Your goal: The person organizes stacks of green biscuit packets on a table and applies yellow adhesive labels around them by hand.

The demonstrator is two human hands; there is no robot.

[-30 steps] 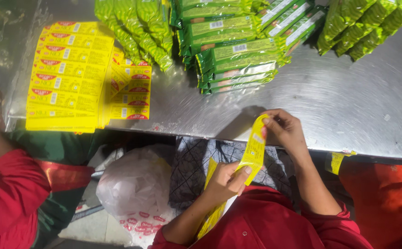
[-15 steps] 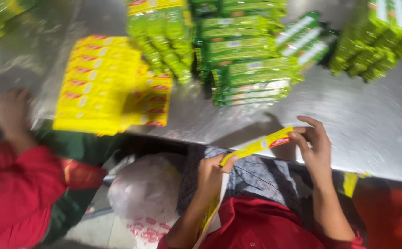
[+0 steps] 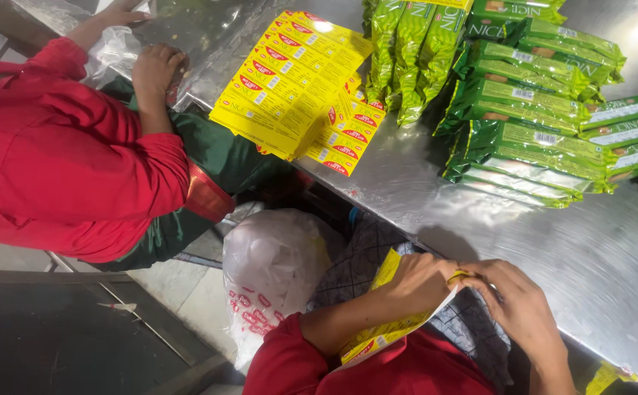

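Your left hand (image 3: 417, 281) and right hand (image 3: 516, 307) meet just below the near edge of the steel table (image 3: 626, 278), fingers curled inward and closed together on the top end of a flat yellow carton (image 3: 377, 336). The carton hangs down from that pinch, tilted across your lap against your red sleeve. Just left of your forearm sits a white plastic bag (image 3: 271, 271) with red print. On the table beyond, a stack of flat yellow cartons (image 3: 289, 80) lies fanned out, with green biscuit packs (image 3: 531, 110) piled to its right. At far left, a co-worker's hand (image 3: 156, 69) in a red sleeve rests on clear plastic film (image 3: 114, 51).
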